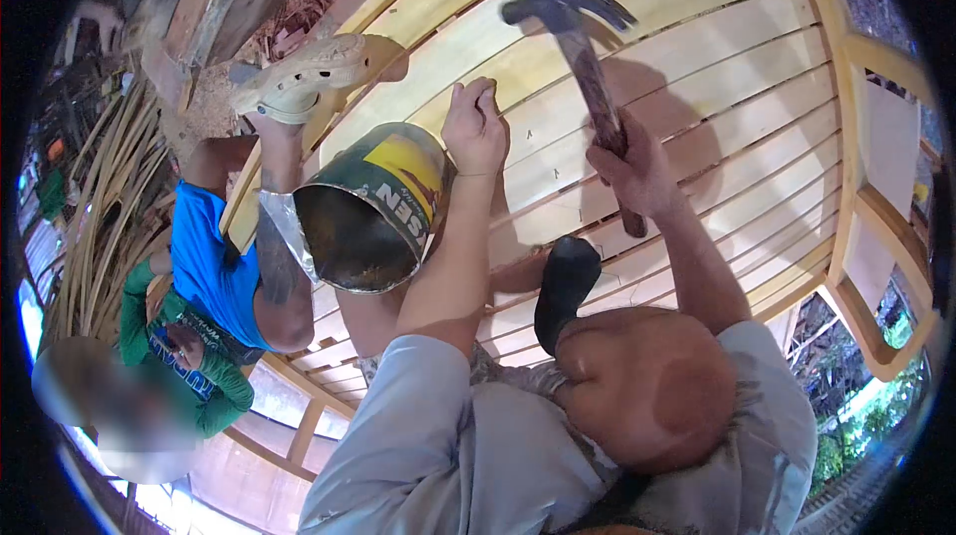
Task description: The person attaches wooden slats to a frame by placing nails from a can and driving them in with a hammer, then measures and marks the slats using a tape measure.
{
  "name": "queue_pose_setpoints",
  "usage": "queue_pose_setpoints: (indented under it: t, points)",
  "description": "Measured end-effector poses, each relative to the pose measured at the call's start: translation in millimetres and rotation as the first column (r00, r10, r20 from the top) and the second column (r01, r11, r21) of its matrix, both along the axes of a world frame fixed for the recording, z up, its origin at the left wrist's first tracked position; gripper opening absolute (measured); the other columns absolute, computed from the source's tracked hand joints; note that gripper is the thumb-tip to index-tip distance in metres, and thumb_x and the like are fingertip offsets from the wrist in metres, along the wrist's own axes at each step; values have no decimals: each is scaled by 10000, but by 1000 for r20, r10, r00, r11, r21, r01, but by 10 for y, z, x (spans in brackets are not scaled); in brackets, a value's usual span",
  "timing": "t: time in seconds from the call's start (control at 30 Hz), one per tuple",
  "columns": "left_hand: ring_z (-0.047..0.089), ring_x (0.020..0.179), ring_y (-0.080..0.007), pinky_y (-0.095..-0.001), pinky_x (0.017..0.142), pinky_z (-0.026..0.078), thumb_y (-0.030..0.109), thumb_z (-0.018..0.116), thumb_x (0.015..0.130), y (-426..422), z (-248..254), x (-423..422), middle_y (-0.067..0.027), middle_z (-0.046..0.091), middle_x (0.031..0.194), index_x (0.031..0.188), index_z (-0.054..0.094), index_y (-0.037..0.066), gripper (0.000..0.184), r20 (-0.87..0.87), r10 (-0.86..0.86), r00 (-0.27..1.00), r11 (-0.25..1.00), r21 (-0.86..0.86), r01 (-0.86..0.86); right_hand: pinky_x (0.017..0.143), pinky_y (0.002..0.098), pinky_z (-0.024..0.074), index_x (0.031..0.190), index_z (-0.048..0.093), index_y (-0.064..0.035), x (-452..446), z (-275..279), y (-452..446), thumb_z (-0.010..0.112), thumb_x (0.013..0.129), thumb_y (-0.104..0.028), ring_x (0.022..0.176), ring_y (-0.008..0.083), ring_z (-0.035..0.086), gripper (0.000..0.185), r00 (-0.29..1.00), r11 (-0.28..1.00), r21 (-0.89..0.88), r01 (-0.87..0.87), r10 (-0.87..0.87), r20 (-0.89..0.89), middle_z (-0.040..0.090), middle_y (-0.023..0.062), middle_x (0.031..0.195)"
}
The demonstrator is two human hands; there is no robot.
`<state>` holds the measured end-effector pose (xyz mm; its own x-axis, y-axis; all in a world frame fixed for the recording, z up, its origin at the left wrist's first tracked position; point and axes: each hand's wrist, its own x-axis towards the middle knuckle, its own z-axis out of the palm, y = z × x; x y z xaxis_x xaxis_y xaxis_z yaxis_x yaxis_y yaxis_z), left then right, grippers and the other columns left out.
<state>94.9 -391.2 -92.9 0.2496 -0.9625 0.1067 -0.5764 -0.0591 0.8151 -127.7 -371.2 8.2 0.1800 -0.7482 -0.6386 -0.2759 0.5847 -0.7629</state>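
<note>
My right hand [637,169] is wrapped round the handle of a claw hammer [596,87]. The hammer's dark head is raised over pale wooden slats [687,47], and its shadow falls on them. My left hand [478,129] is closed above the slats, thumb and fingers pressed together; anything pinched in it is too small to make out. Beside my left forearm is a dark green and yellow tin can [393,182], its cut-open mouth facing me and its inside dark. A few small dark marks, perhaps nails, show on the slats between my hands.
At left sits another person in a green top and blue shorts [211,236], one foot in a beige clog [314,72] on the slats' edge. Long thin strips [110,207] are piled behind them. A curved wooden frame [886,236] borders the slats at right. My bent knee [647,386] is in front.
</note>
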Motion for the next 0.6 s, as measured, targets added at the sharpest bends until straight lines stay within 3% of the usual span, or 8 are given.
queue_pose_setpoints:
  t: [0.13, 0.2, 0.3, 0.47, 0.57, 0.6]
  points:
    - [684, 810, -261, -403, 1026, 471, 35, 617, 927, 9, -81, -17, -132, 704, 876, 970, 676, 30, 73, 64, -21, 998, 994, -106, 28, 642, 298, 468, 1122, 571, 11, 71, 317, -26, 668, 907, -149, 694, 113, 525, 284, 980, 993, -106, 58, -36, 195, 546, 34, 746]
    - [684, 805, -291, -414, 1010, 480, 21, 630, 906, -3, -67, -18, -127, 704, 873, 948, 667, 36, 58, 104, -51, 993, 986, -152, 67, 654, 351, 477, 1143, 580, 10, 48, 379, 108, 662, 931, -218, 686, 176, 567, 322, 993, 978, -173, -117, 112, -39, 574, 94, 737]
    - [679, 810, -321, -425, 1009, 481, 16, 632, 896, 17, -43, -24, -133, 700, 875, 950, 666, 39, 68, 106, -38, 994, 985, -166, 55, 663, 389, 484, 1121, 576, 10, 139, 390, 304, 646, 953, -274, 678, 257, 604, 337, 977, 983, -134, -128, 101, -189, 602, 159, 749]
    - [663, 846, -323, -477, 1021, 478, -9, 612, 896, 39, -37, 12, -100, 684, 922, 907, 629, 39, 52, 52, -48, 998, 980, -192, 57, 646, 422, 499, 1094, 586, 1, 243, 512, 561, 609, 975, -268, 684, 359, 639, 295, 967, 966, -198, -165, 118, -226, 623, 191, 746]
    - [661, 863, -325, -467, 1030, 480, 6, 612, 894, 20, -25, 39, -115, 677, 925, 912, 632, 38, 41, 99, -33, 995, 972, -228, 55, 649, 438, 508, 1089, 587, 2, 265, 394, 670, 591, 982, -251, 725, 389, 666, 275, 948, 939, -267, -218, 138, -288, 642, 204, 766]
    - [662, 878, -321, -462, 1034, 481, 31, 605, 901, 37, -41, 54, -119, 679, 927, 918, 640, 40, 40, 174, -55, 983, 986, -144, 80, 654, 446, 512, 1090, 587, 5, 303, 350, 638, 586, 983, -245, 751, 404, 677, 272, 947, 935, -283, -213, 126, -295, 651, 214, 780]
